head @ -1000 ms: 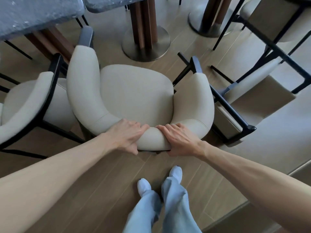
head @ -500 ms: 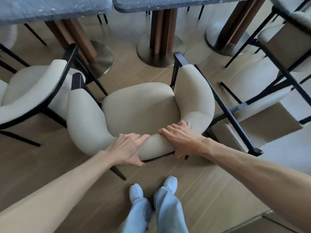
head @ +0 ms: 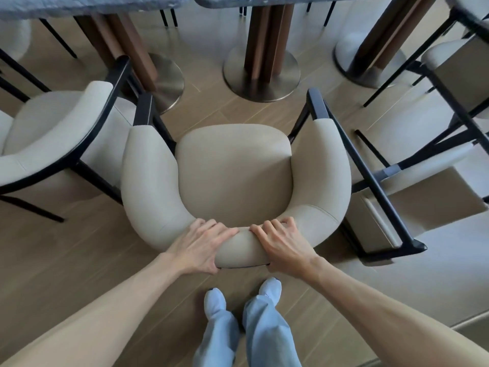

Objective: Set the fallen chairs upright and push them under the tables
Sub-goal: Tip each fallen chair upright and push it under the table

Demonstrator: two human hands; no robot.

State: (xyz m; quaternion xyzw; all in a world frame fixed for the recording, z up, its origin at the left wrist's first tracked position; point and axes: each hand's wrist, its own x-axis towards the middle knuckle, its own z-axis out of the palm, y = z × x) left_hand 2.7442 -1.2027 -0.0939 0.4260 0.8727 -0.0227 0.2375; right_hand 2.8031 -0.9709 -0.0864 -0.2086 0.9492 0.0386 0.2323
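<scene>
A cream upholstered armchair point(head: 234, 173) with a black frame stands upright in front of me, its seat facing a grey stone table point(head: 291, 0). My left hand point(head: 201, 246) and my right hand point(head: 281, 243) both grip the top of its curved backrest, side by side. The chair's open front points at the table's wooden pedestal point(head: 267, 41). To the right another cream chair point(head: 423, 186) lies on its side, black legs sticking out. A third chair point(head: 53, 133) stands at the left.
Round metal pedestal bases point(head: 262, 78) sit on the wood floor under the tables. A second table point(head: 79, 6) is at the upper left, with its base point(head: 166, 80). One more chair point(head: 460, 64) is at the far right. My feet point(head: 238, 298) stand just behind the held chair.
The held chair has swung round from angled leftward to squarely facing the middle table's pedestal. Both hands stayed on the backrest.
</scene>
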